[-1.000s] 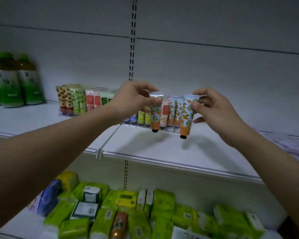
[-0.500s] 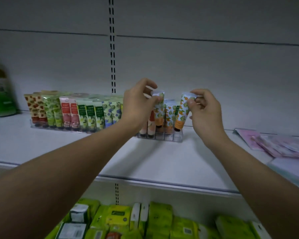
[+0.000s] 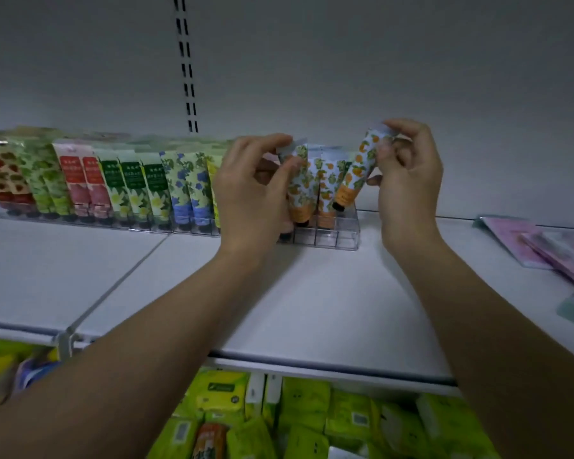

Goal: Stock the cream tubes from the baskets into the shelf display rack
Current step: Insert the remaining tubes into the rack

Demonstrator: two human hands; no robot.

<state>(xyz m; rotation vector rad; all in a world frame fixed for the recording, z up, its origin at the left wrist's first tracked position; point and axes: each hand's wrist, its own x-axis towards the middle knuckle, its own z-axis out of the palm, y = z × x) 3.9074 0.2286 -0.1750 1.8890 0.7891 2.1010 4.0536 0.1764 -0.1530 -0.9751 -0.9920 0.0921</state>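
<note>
Both hands pinch orange-print cream tubes by their crimped tops. Left hand [image 3: 252, 190] holds the left tube [image 3: 298, 183] upright, cap down, at a slot of the clear display rack [image 3: 325, 235]; whether the cap is seated cannot be told. Right hand [image 3: 408, 180] holds the right tube [image 3: 358, 170] tilted, cap toward the rack's right end, just above it. Between them two matching tubes [image 3: 328, 180] stand in the rack. The rack's near-right slots show clear plastic with nothing in them. Left of the hands the rack is packed with a row of upright tubes [image 3: 113, 183], leaving no gaps there. The white shelf [image 3: 312, 293] is bare in front of the rack, out to its near edge. Pink packets [image 3: 540, 246] lie far right, well apart. Green packs [image 3: 312, 415] fill the lower shelf.
</note>
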